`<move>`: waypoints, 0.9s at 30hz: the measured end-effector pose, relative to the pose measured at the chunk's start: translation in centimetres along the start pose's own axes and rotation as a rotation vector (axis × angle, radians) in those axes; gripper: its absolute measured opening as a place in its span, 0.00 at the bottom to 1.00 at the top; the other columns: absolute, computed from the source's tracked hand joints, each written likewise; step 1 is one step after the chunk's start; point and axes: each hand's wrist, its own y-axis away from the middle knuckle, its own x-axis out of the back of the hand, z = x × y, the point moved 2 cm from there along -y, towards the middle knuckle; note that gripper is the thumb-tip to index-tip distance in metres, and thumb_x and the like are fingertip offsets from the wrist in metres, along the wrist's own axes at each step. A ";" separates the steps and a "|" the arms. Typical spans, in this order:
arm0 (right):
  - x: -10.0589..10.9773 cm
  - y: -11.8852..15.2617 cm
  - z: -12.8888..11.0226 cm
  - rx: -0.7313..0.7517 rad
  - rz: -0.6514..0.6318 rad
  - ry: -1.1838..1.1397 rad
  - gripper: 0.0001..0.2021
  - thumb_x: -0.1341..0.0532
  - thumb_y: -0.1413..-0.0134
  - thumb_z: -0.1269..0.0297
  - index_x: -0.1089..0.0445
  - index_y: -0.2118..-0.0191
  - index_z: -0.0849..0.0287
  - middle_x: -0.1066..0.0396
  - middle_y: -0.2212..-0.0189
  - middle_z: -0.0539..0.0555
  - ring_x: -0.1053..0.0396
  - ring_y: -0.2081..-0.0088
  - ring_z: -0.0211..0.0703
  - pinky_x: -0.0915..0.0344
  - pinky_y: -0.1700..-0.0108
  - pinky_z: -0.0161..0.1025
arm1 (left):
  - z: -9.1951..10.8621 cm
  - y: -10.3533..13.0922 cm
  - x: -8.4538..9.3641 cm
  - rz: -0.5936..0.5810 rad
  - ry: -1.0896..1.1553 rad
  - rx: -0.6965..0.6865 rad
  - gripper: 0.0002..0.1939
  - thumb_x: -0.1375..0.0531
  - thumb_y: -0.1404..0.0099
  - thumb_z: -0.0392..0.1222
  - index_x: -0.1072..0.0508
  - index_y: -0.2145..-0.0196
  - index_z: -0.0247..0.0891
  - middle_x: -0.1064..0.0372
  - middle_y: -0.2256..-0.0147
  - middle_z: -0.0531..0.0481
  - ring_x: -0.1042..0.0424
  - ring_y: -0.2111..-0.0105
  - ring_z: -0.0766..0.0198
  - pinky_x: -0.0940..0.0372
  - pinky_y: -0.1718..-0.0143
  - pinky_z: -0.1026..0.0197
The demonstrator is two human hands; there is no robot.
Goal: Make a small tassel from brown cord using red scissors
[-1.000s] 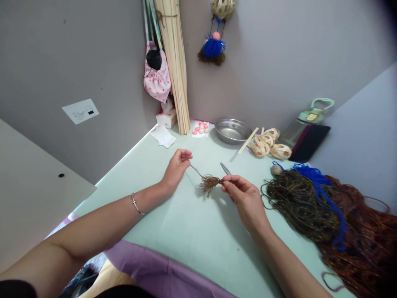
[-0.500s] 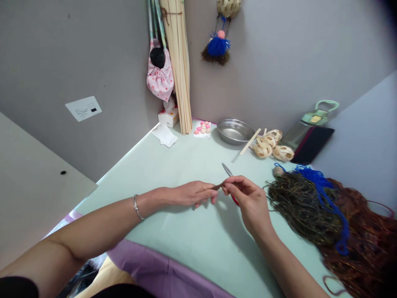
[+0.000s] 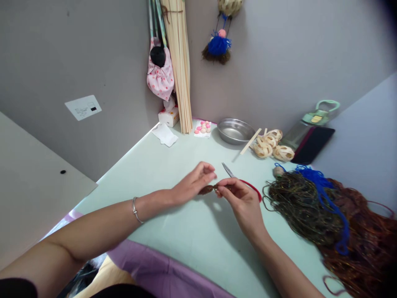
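My right hand (image 3: pixel 243 203) pinches a short, narrow brown yarn bundle (image 3: pixel 205 190) between thumb and fingertips, just above the table. A small light spot shows at its narrowed middle. Its left part lies against the lower edge of my left hand (image 3: pixel 192 184). The left thumb and forefinger are lifted and apart, with nothing seen between them; the lower fingers are hidden. Scissors (image 3: pixel 228 170) with red handles lie behind my right hand, which partly covers them.
At right lie heaps of dark green yarn (image 3: pixel 297 207) and brown yarn (image 3: pixel 356 231) with a blue strand. Along the back stand a steel bowl (image 3: pixel 235 131), woven strip balls (image 3: pixel 263 148), pink beads (image 3: pixel 203 127), a bottle (image 3: pixel 316 118) and a phone (image 3: pixel 313 145). Wooden strips (image 3: pixel 180 70) lean on the wall.
My left thumb and forefinger have let go of the bundle's end and lifted. My right hand has moved slightly left with the yarn, uncovering more of the red scissor handle.
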 end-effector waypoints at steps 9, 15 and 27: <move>0.6 0.0 0.3 0.007 0.061 -0.018 0.08 0.32 0.49 0.59 0.27 0.65 0.56 0.27 0.73 0.51 0.32 0.70 0.41 0.33 0.63 0.41 | -2.0 0.5 -1.6 -0.219 0.167 0.172 0.20 0.50 0.32 0.61 0.39 0.65 0.40 0.53 0.76 0.60 0.51 0.80 0.72 0.47 0.78 0.67; 0.4 -0.2 0.6 -0.112 -0.031 -0.140 0.17 0.36 0.44 0.51 0.33 0.53 0.54 0.27 0.62 0.53 0.32 0.73 0.38 0.34 0.72 0.38 | -2.2 0.3 -1.1 -0.117 0.082 0.117 0.18 0.49 0.31 0.58 0.37 0.66 0.39 0.45 0.77 0.58 0.43 0.80 0.72 0.42 0.75 0.66; 0.0 -0.2 0.8 -0.102 -0.074 -0.094 0.13 0.32 0.49 0.56 0.30 0.62 0.57 0.30 0.75 0.48 0.34 0.76 0.37 0.36 0.74 0.35 | -1.8 0.4 -1.3 -0.092 0.148 0.160 0.17 0.43 0.34 0.57 0.38 0.61 0.39 0.38 0.76 0.58 0.42 0.82 0.74 0.47 0.80 0.68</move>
